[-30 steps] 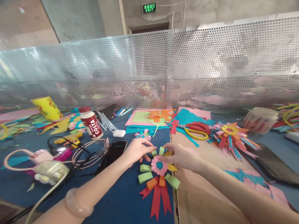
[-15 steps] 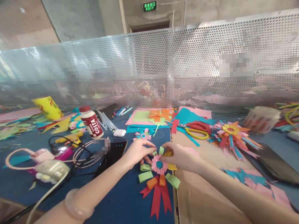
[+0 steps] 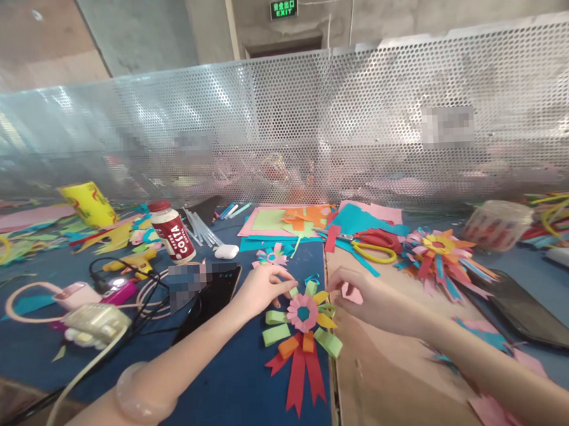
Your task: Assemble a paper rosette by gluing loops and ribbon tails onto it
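Note:
A paper rosette (image 3: 302, 312) lies on the blue table, with a pink flower and teal centre, green, yellow and orange loops around it, and forked red tails below. My left hand (image 3: 268, 287) is at its upper left, fingers bent and closed around the edge of a green loop; the fingertips are partly hidden. Beside the yellow loops, my right hand (image 3: 358, 293) hovers with curled fingers apart, holding nothing I can see. A pink paper piece (image 3: 351, 293) shows through the gap in that hand. Just beyond the left hand sits a small pink-and-blue paper flower (image 3: 270, 256).
Scissors (image 3: 374, 246) and coloured paper sheets (image 3: 268, 220) lie behind the hands. Left are a Costa bottle (image 3: 172, 233), a yellow glue gun (image 3: 133, 263), cables and a phone (image 3: 213, 302). Right are a finished-looking rosette (image 3: 436, 249) and another phone (image 3: 533, 314). A perforated metal screen (image 3: 284, 124) stands behind.
My right hand has drawn back to the right from the rosette's top, and its fingers have parted. The yellow loops show more fully. My left hand has hardly moved.

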Available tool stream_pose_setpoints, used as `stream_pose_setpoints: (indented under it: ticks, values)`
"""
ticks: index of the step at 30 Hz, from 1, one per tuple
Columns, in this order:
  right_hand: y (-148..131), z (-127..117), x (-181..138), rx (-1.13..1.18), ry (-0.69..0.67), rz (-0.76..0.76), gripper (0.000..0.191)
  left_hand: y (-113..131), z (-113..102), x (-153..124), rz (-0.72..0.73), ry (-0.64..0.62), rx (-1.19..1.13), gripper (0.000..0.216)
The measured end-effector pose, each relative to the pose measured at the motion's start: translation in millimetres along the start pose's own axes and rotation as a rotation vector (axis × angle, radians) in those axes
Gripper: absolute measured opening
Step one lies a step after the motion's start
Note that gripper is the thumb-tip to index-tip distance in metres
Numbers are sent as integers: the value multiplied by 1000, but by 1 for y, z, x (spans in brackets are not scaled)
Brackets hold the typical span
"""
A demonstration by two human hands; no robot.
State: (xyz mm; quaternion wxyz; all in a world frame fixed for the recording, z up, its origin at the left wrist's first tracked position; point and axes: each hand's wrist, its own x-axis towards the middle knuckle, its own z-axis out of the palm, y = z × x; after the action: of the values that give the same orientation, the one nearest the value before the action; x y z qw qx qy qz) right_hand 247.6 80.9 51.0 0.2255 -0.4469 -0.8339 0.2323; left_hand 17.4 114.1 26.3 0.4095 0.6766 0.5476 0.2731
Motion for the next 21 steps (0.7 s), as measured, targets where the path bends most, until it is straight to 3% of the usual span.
stream_pose_setpoints:
  ticks: [3, 9, 16, 21]
  values:
    - [0, -4, -12, -106, -17, -124, 11, -1, 0, -2, 16, 2, 39, 27]
    - [22, 19, -12, -143, 6, -259, 10, -1, 0, -5, 83, 32, 249, 31]
    - [21, 14, -6, -81, -2, -164, 8, 7, -1, -9, 135, 109, 437, 29]
    - [22, 15, -3, -78, -6, -151, 18, 12, -1, -15, 189, 4, 397, 27]
